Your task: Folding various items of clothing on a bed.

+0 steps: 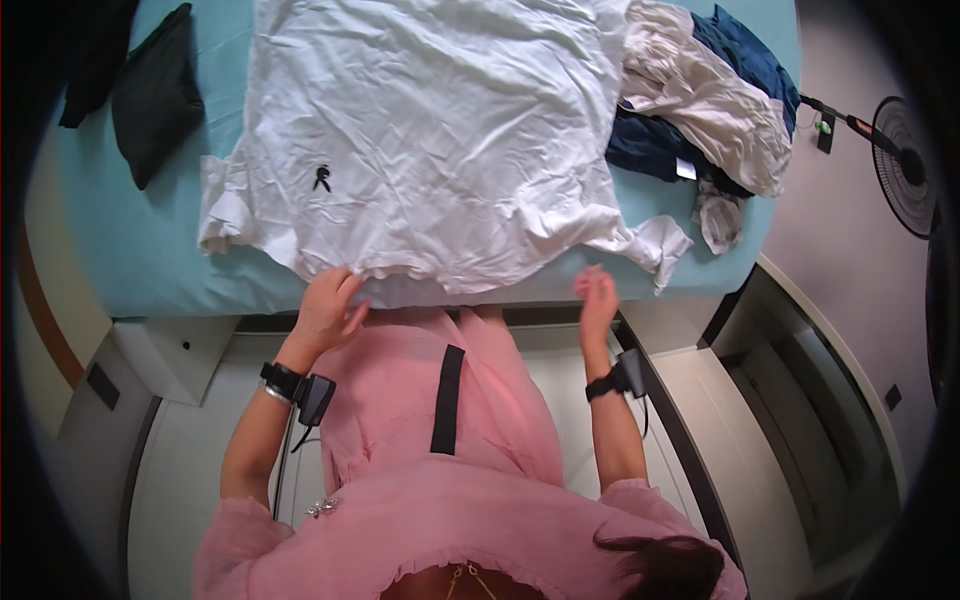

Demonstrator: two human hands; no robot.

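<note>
A white T-shirt [430, 150] with a small black print on it lies spread and wrinkled on the bed, its neckline toward me. My left hand [328, 312] is at the near edge of the shirt, left of the neckline. Its fingertips touch the cloth there, and the fingers are apart. My right hand [597, 298] is raised at the bed's near edge, just left of the shirt's crumpled right sleeve [660, 247] and apart from it. Its fingers are loosely curled, a little blurred, with nothing visible in them.
The bed has a light blue sheet [140, 245]. Dark folded clothing [158, 100] lies at the left. At the right is a pile with a beige garment [705, 85] and navy cloth [645, 145]. A black fan [905, 160] stands beyond the right side.
</note>
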